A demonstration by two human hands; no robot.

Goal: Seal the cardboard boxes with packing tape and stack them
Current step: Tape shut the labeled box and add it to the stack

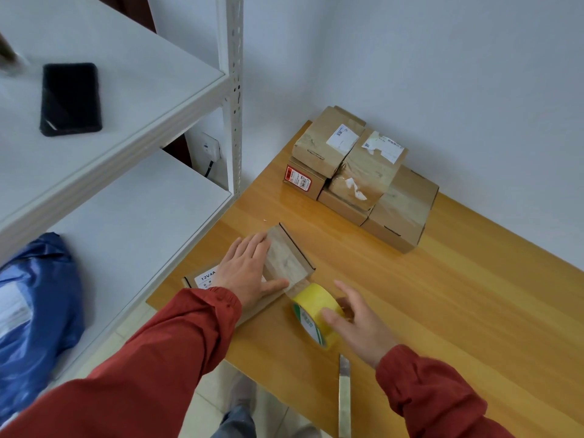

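Wood table (442,311) by the wall, sealed boxes (363,172) stacked at the far end, out of yr way. Left hand (246,273) lies flat on the box (287,257) nr the table's left edge, fingers straight, prob pinning it vs the tape's pull. Right hand (357,324) holds the tape roll (311,303) just beside it, thumb and fingers loosely round.

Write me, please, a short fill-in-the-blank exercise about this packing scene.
The left hand rests flat on the cardboard box; the right hand grips a ____ tape roll.
The phone on the upper shelf is ____.
The taped boxes are stacked on the table beside the ____.
Missing: yellow, black, wall.
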